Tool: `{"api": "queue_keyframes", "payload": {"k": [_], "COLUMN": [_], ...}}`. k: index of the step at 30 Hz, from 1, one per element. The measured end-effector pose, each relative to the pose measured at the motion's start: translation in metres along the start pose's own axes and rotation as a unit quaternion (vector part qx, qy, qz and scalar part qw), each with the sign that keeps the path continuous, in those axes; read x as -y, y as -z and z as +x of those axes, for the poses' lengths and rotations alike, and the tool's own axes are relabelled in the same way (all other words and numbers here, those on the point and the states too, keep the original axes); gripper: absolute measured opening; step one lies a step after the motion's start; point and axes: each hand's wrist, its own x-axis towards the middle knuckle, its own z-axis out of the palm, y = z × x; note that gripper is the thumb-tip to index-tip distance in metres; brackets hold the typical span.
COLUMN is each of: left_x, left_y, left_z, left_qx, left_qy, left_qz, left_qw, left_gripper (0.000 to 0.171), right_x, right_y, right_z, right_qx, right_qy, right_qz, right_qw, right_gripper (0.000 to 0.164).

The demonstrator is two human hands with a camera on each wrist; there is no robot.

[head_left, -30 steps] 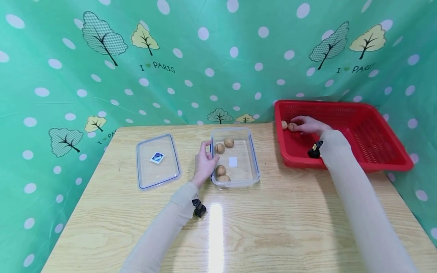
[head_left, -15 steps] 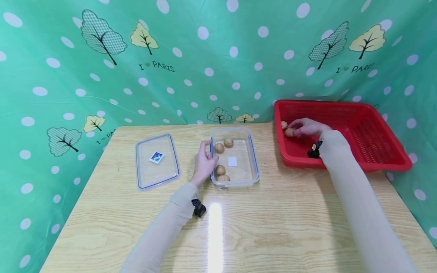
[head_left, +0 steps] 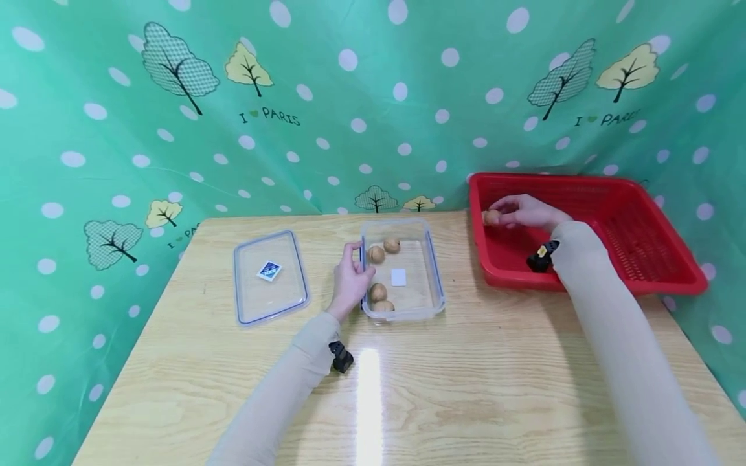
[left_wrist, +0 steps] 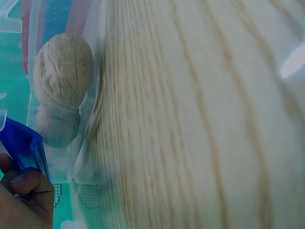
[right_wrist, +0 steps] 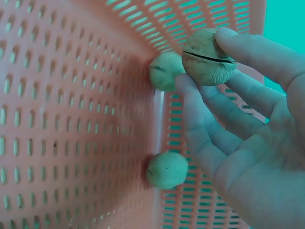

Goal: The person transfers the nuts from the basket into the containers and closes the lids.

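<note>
My right hand (head_left: 531,212) pinches a cracked-seam walnut (right_wrist: 205,62) between thumb and fingertips, inside the red basket (head_left: 655,283). Two more walnuts lie along the basket's side in the right wrist view: one walnut (right_wrist: 165,72) just behind the held one, another walnut (right_wrist: 167,170) lower down. My left hand (head_left: 350,282) grips the left wall of a clear plastic container (head_left: 435,275), with the thumb over its rim. Several walnuts rest inside, two of them near a front corner. In the left wrist view, a blue flap (left_wrist: 24,145) is at the fingers, and a walnut (left_wrist: 64,71) shows through the wall.
The container's clear lid (head_left: 250,301), edged in blue, lies flat on the wooden table (head_left: 466,388) to the left. A green dotted curtain (head_left: 326,97) hangs behind the table and at both sides. The basket stands at the back right.
My right fingers have closed on a walnut at the basket's left side and raised it slightly. My left hand stays on the container's wall.
</note>
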Motion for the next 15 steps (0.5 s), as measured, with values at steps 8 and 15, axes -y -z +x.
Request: {"api": "queue_keyframes", "payload": {"k": [8,15], "left_x": [-0.001,0.000], "left_y": [0.002,0.001], "left_z": [0.001,0.001], "left_qx": [0.002,0.003], "left_qy": [0.002,0.007], "left_qz": [0.005,0.010], "left_qw": [1.0000,0.9999], "left_gripper": [0.058,0.058], "right_x": [0.023,0.038], "right_y": [0.004,0.004], "right_z": [-0.014,-0.025], "right_qx": [-0.011,-0.020], "right_qy": [0.022,0.010], "right_qz": [-0.018,-0.002], "right_qw": [1.000,1.000], "right_gripper": [0.060,0.059]}}
